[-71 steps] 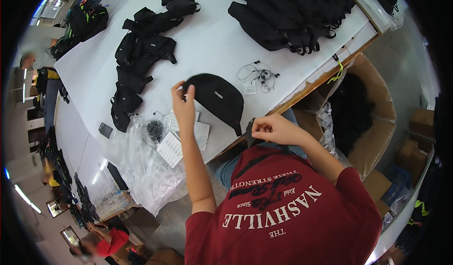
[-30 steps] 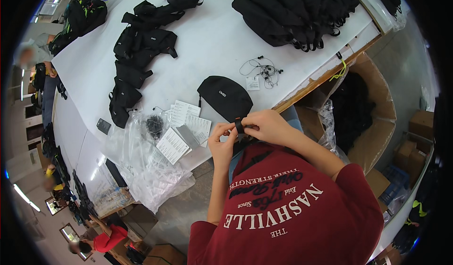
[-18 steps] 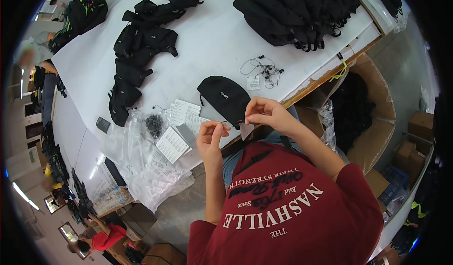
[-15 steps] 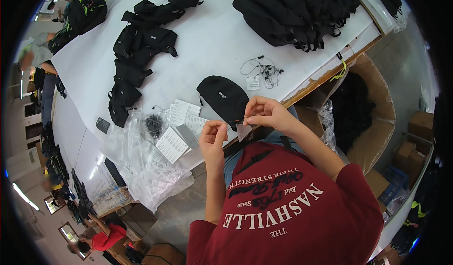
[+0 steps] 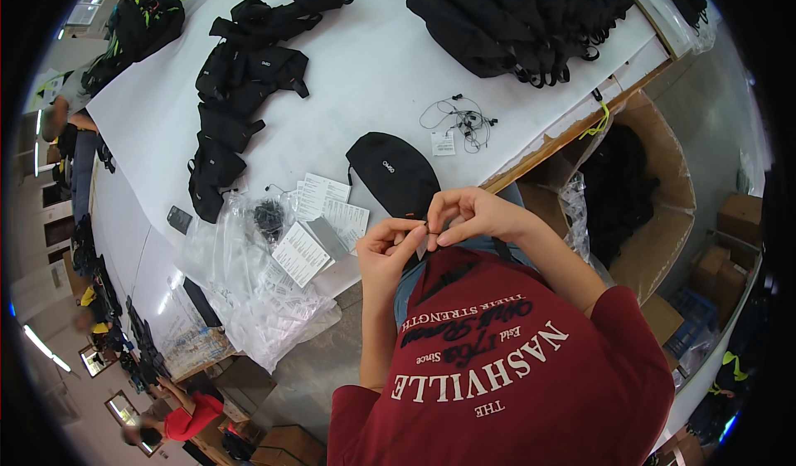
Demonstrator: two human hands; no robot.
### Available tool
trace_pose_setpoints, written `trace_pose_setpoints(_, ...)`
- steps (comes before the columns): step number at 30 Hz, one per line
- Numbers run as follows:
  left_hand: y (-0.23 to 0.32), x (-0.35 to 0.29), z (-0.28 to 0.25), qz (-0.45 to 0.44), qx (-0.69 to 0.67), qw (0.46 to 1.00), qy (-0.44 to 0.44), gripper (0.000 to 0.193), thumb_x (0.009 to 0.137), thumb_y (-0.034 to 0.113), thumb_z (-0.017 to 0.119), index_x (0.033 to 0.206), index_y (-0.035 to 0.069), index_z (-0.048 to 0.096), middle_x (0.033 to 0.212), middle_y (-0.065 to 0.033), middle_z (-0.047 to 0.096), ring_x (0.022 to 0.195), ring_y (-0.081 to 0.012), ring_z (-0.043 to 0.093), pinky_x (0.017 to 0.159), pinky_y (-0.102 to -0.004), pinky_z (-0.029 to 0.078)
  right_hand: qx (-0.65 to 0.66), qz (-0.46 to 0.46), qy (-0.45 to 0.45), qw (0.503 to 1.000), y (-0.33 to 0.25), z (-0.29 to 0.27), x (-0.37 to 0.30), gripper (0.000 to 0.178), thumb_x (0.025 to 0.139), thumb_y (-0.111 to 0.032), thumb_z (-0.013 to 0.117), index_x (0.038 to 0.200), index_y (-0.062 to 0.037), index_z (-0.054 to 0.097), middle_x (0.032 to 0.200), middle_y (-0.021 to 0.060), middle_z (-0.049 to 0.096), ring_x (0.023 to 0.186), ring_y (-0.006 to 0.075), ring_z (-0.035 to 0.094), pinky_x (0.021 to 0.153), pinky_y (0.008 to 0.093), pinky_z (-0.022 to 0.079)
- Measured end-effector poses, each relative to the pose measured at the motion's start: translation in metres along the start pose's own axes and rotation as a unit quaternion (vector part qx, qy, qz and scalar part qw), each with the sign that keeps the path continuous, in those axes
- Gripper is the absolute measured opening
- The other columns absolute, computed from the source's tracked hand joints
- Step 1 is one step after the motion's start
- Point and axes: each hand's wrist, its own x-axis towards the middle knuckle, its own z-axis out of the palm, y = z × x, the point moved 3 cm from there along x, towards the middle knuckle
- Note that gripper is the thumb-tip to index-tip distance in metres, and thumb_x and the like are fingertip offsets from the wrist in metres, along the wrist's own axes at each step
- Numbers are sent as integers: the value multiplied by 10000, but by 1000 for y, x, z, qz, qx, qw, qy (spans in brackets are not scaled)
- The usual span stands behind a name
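At the table's near edge my left hand [image 5: 388, 249] and my right hand [image 5: 471, 217] meet fingertip to fingertip. Both are closed in a pinch on a thin dark tag string, mostly hidden by the fingers. A pale hang tag shows only in part below them. Just beyond the fingers lies a black pouch [image 5: 391, 172] with a small light mark and an orange detail at its near end. To its right are a tangle of black tag strings [image 5: 471, 124] and a small white tag [image 5: 443, 143]. Printed cards [image 5: 302, 254] lie in stacks left of my left hand.
Crumpled clear plastic [image 5: 249, 300] hangs over the table edge, near a dark phone [image 5: 179, 219]. Black bags [image 5: 253, 72] form a row at left; a big pile [image 5: 514, 26] lies at back right. An open carton [image 5: 673, 176] holds black items. Another person [image 5: 189, 415] stands lower left.
My hands have come together, the right moving left and slightly toward me. The hang tag, plainly visible between them before, is now mostly covered.
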Motion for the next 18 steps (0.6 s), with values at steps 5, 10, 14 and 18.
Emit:
trace_pose_setpoints(5, 6, -2, 8, -16, -61, 997, -33, 90, 843, 36, 658, 910, -20, 634, 709, 14, 587, 628, -31, 500, 568, -171, 356, 130, 10, 64, 989, 1, -6, -1, 156, 806, -33, 665, 923, -77, 571, 891, 87, 689, 617, 17, 530, 483, 139, 325)
trace_pose_setpoints(10, -1, -2, 7, -22, -96, 993, -65, 75, 877, 37, 615, 930, -11, 591, 842, -58, 636, 793, -108, 597, 730, -225, 445, 153, -18, 108, 982, -3, -3, 2, 116, 871, -72, 611, 974, -83, 560, 850, 82, 680, 456, -7, 359, 415, 142, 247)
trace_pose_setpoints(14, 1, -2, 12, -12, -97, 994, -52, 80, 877, 42, 617, 931, -12, 594, 836, -54, 628, 788, -102, 591, 733, -226, 448, 150, -53, 121, 980, -3, -3, 3, 140, 930, -133, 555, 1061, -87, 543, 784, 83, 662, 420, -9, 303, 393, 153, 200)
trace_pose_setpoints(18, 1, -1, 15, -7, -94, 994, -46, 79, 875, 40, 619, 930, -12, 597, 820, -37, 616, 772, -88, 574, 717, -216, 439, 138, -66, 131, 979, 3, -2, 5, 165, 939, -154, 542, 1089, -84, 536, 735, 78, 647, 418, -7, 299, 400, 161, 190)
